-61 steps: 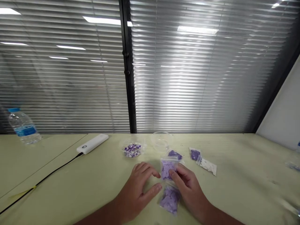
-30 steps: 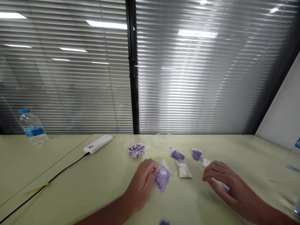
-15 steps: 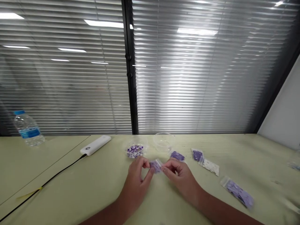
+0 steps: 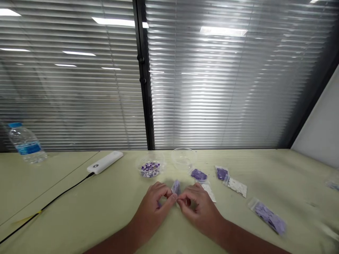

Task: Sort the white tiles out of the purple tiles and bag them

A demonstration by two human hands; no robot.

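Between my two hands a small clear zip bag [image 4: 176,187] of light purple pieces stands tilted up. My left hand [image 4: 156,204] pinches its left side with thumb and forefinger. On the right edge, the fingertips of my right hand [image 4: 197,204] are pressed together, close against the left thumb. Just beyond my left hand sits a clear round bowl [image 4: 162,165] with purple and white pieces [image 4: 150,169] in it. A bag of white pieces [image 4: 208,190] lies partly hidden behind my right hand, beside a bag of darker purple pieces [image 4: 199,174].
Another clear round container [image 4: 183,150] stands at the back. To the right lie a dark purple bag [image 4: 221,173], a white bag [image 4: 237,186] and a longer light purple bag [image 4: 270,217]. On the left are a white power bank [image 4: 105,162] with a black cable [image 4: 60,198] and a water bottle [image 4: 28,144].
The small bag has turned more upright, and my hands have come closer together at it. The white-piece bag behind my right hand now shows. The view has shifted slightly.
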